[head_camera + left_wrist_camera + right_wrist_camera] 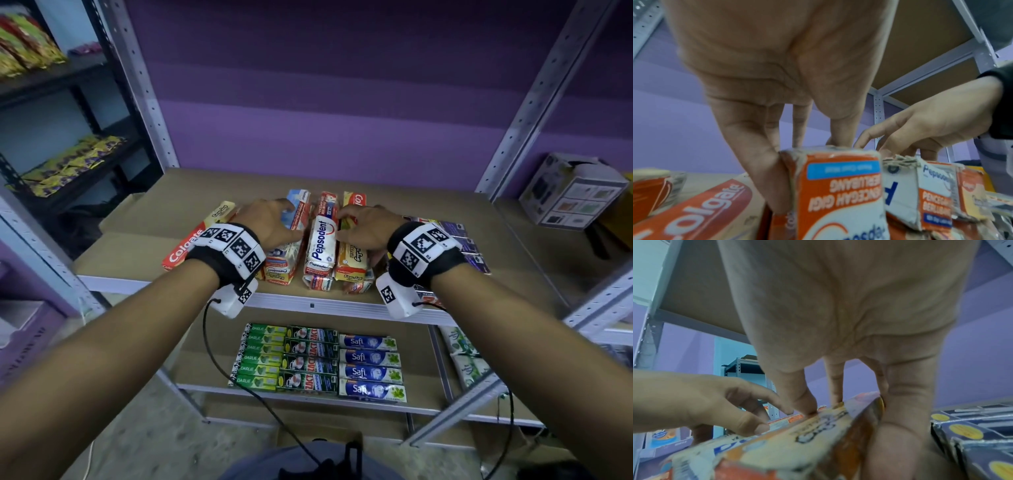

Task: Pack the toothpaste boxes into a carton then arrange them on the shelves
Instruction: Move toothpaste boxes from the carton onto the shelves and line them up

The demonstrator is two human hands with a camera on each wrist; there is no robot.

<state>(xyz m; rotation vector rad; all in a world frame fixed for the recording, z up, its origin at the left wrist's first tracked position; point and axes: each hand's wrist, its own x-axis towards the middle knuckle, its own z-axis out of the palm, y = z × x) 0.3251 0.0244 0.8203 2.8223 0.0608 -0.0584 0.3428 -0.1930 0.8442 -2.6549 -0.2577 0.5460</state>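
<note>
Gripping, left hand at 10 o'clock of the shelf's box cluster: fingers and thumb curling down over both sides of the blue-and-red Pepsodent box, leftmost stack of three. Gripping, right hand at 2 o'clock of the cluster: thumb and fingers closing across the yellow-topped Colgate box, rightmost stack, thumb pressing its top face in the right wrist view, fingers running down its far side. Standing between the two hands, untouched as far as can be told: white Pepsodent box, topping the middle stack. Lying flat and angled at 9 o'clock of the cluster, partly under the left wrist: red Colgate box, touching a yellow box behind it. Resting at 3 o'clock, just beside the right wrist: dark purple boxes. Bearing all of the above: brown middle shelf of the grey metal rack. Sitting in three neat columns at 6 o'clock, on the lower shelf: green Darlie boxes, dark green Zact boxes, blue Safi boxes. Sitting at 3 o'clock, beyond the rack: printed carton, flaps open.
</note>
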